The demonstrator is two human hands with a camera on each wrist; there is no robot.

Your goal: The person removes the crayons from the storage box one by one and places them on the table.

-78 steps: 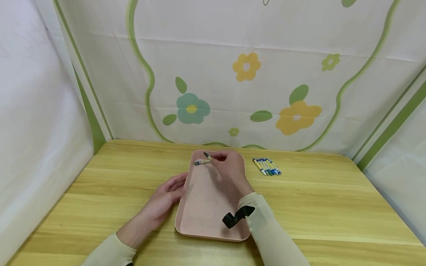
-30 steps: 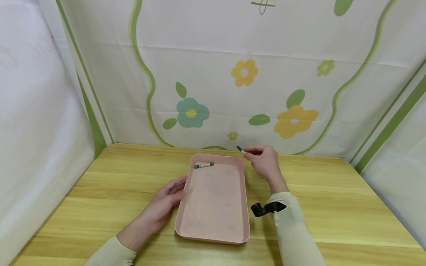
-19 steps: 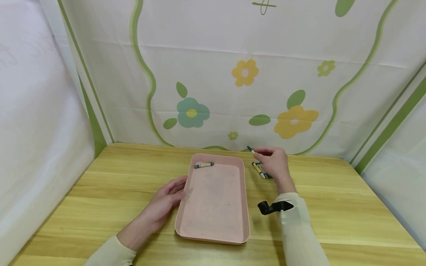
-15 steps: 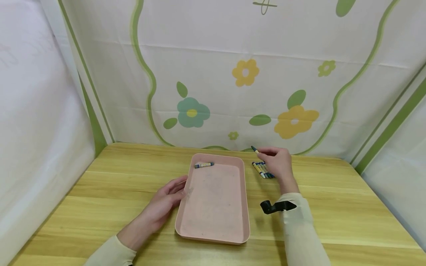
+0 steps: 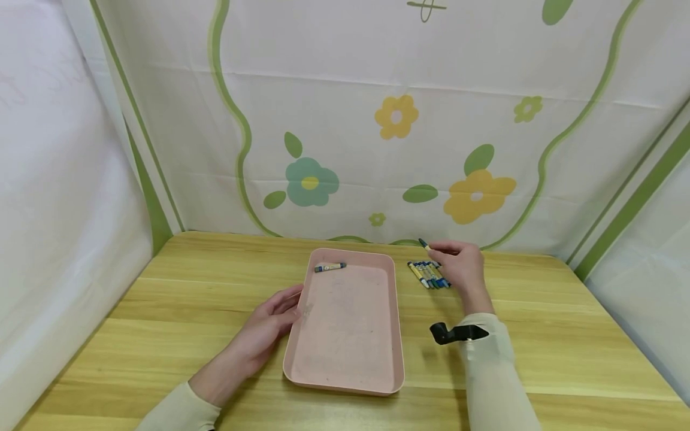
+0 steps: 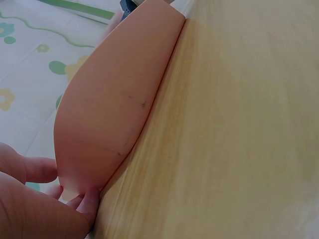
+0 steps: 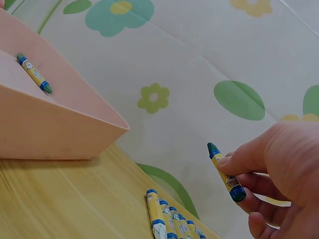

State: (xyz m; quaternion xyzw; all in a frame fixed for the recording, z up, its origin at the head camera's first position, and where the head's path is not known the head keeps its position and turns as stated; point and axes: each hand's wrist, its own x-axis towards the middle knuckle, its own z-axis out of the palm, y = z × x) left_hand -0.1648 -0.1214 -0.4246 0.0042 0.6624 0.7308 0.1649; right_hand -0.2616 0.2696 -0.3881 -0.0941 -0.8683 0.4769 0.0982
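Observation:
Between thumb and fingers my right hand pinches a dark green crayon with a yellow and blue wrapper. It is held above the table, over the right part of a row of several crayons. My left hand rests against the left side of a pink tray, its fingers at the outer wall and the thumb at the rim. Inside the tray, near its far left corner, lies one green crayon. The hand partly covers the row's right end in the head view.
The wooden table ends at a white curtain printed with flowers along the back. White cloth also hangs on the left and right sides. A black camera mount sits on my right wrist.
My right hand has carried the dark green crayon from over the tray rightward to above the crayon row, uncovering more of the row lately. The left hand and tray stay in place.

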